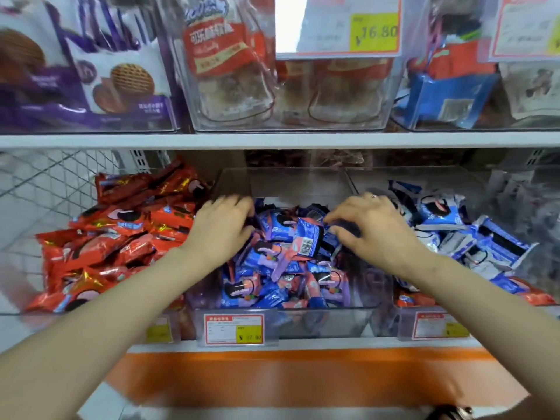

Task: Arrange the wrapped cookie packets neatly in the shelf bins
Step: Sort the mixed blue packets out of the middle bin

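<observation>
Cookie packets point(281, 262), blue-pink, heaped in mid clear bin point(333, 321) on lower shelf point(333, 344); red packets point(121, 237) in bin to L, blue-white packets point(472, 237) to R. Both hands in mid bin: left hand point(221, 230) fingers curled down into heap, grip can't tell; right hand point(375, 231) thumb + fingers pinch a dark packet point(348, 231). Price tag point(233, 328) on bin front. Ring point(373, 196) on R hand.

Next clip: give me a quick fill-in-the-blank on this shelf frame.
1. The left hand and right hand both reach into the lower row's ___ bin.
2. The packets just left of the left hand are ___.
3. The yellow price tag above the upper shelf reads ___.
Missing: middle; red; 16.80.
</observation>
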{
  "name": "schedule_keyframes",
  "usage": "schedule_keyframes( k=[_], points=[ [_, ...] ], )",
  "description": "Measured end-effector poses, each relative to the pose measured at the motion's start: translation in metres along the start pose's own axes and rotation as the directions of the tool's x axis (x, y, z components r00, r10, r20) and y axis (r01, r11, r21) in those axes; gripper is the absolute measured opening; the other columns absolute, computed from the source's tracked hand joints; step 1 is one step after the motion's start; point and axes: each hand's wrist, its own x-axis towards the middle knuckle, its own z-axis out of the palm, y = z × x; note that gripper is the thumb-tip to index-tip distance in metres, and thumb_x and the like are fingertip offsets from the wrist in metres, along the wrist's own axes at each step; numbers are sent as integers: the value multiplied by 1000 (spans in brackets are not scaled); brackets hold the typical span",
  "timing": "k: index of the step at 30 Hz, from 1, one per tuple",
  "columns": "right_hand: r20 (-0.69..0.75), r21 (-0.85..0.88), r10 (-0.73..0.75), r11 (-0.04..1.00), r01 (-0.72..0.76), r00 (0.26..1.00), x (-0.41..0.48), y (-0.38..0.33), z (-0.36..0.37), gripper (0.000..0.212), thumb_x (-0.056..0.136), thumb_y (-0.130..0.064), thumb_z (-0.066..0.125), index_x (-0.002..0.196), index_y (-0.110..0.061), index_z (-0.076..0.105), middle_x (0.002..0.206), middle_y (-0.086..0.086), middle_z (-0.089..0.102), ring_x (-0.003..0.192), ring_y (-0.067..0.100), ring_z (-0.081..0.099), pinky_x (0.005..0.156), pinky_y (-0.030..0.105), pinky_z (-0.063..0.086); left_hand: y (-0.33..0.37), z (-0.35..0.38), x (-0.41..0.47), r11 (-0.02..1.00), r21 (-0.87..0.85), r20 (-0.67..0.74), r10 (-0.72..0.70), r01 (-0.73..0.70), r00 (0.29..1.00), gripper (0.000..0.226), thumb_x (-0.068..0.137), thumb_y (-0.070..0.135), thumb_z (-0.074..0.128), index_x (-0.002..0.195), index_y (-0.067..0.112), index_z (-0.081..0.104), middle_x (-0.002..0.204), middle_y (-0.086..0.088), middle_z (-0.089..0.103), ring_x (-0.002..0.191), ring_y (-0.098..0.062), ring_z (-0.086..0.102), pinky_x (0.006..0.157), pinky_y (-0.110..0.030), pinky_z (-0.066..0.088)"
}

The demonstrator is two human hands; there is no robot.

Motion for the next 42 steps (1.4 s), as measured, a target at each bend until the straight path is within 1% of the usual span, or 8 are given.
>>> schedule_keyframes(
  k=[6,11,14,18,22,28,37,42],
  points=[
    [189,132,-225,971,202,956,12,-27,12,32,86,-35,61,117,-26,65,115,-1,62,108,21,52,96,35,39,-17,-21,-6,994,-99,-27,50,-53,998,20,87,32,59,102,18,60,106,-3,60,109,-26,53,89,-36,38],
    [527,133,-361,929,344,770,24,-58,35,70,83,-40,67,143,-40,32,155,-6,20,139,16,20,111,33,20,-36,-34,-18,991,-133,-60,-39,31,997,18,84,28,65,97,16,65,104,-7,62,104,-32,53,87,-40,39],
    [635,108,-386,902,418,669,31,-70,47,69,82,-36,67,142,-45,32,159,-5,-1,144,19,0,115,41,4,-37,-31,-26,988,-152,-31,-41,36,999,22,84,31,62,100,16,65,112,-5,60,111,-29,49,90,-39,36],
    [636,151,-406,899,410,656,38,-69,55,44,81,-39,69,123,-41,57,158,-10,1,144,14,-6,116,45,-5,-37,-28,-30,988,-154,15,-29,31,999,22,86,29,61,106,20,62,122,2,54,120,-21,41,95,-35,30],
    [612,99,-382,906,412,693,41,-63,57,41,80,-47,66,119,-40,58,156,-8,10,143,15,2,116,49,0,-36,-27,-29,983,-184,2,1,-1,1000,19,85,28,62,103,20,62,120,2,55,116,-21,43,94,-37,33],
    [757,147,-340,920,362,558,40,-67,49,55,77,-34,74,127,-45,52,156,-13,-14,143,15,-14,116,46,-8,-34,-25,-28,980,-196,34,37,-29,999,20,87,30,60,104,21,62,120,3,55,114,-19,43,92,-35,33],
    [671,144,-340,932,334,659,44,-57,51,42,83,-36,68,123,-39,57,156,-14,4,141,16,10,114,38,11,-33,-26,-29,978,-203,56,60,-47,997,19,87,30,61,104,20,62,118,3,55,112,-17,43,92,-35,36],
    [793,114,-301,928,356,530,41,-62,50,61,76,-33,74,130,-47,48,156,-14,-14,144,18,-11,117,50,-1,-35,-25,-31,977,-199,78,86,-69,993,19,88,31,59,105,23,61,114,6,55,108,-15,45,91,-32,36]
  ],
)
